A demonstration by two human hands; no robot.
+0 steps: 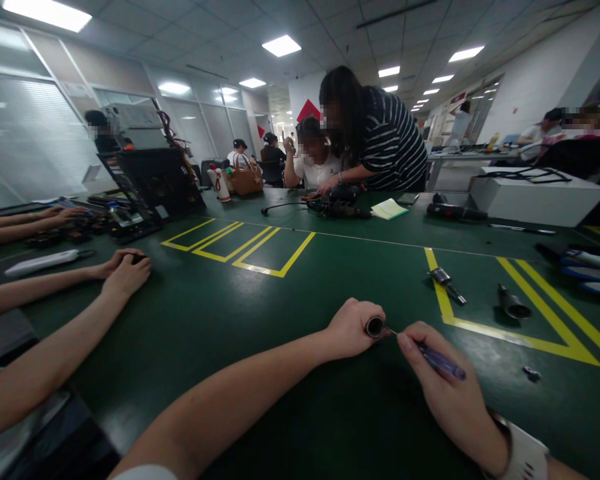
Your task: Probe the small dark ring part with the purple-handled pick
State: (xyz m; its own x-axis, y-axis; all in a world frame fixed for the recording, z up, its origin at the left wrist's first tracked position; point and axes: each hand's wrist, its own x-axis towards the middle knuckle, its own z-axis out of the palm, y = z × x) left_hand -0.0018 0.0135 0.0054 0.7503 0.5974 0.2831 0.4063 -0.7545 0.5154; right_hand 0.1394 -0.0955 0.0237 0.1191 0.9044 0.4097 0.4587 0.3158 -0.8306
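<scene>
My left hand (353, 327) is closed round a small round metal housing (375, 327), its dark open end facing me. My right hand (443, 393) grips a screwdriver with a translucent purple handle (443, 363). The thin shaft of the screwdriver points left and its tip meets the side of the housing, near my left fingers; the exact contact is too small to tell. To the right on the green table lie a metal part with a shaft (447, 285), a cup-shaped metal piece (514, 305) and a small metal bit (531, 374).
Yellow tape (520, 335) marks boxes on the green table (280, 320). A co-worker's hands (127, 270) hold a dark piece at the left, beside a white tool (43, 262). Across the table, two people bend over a dark device (337, 203). A white box (537, 193) stands far right.
</scene>
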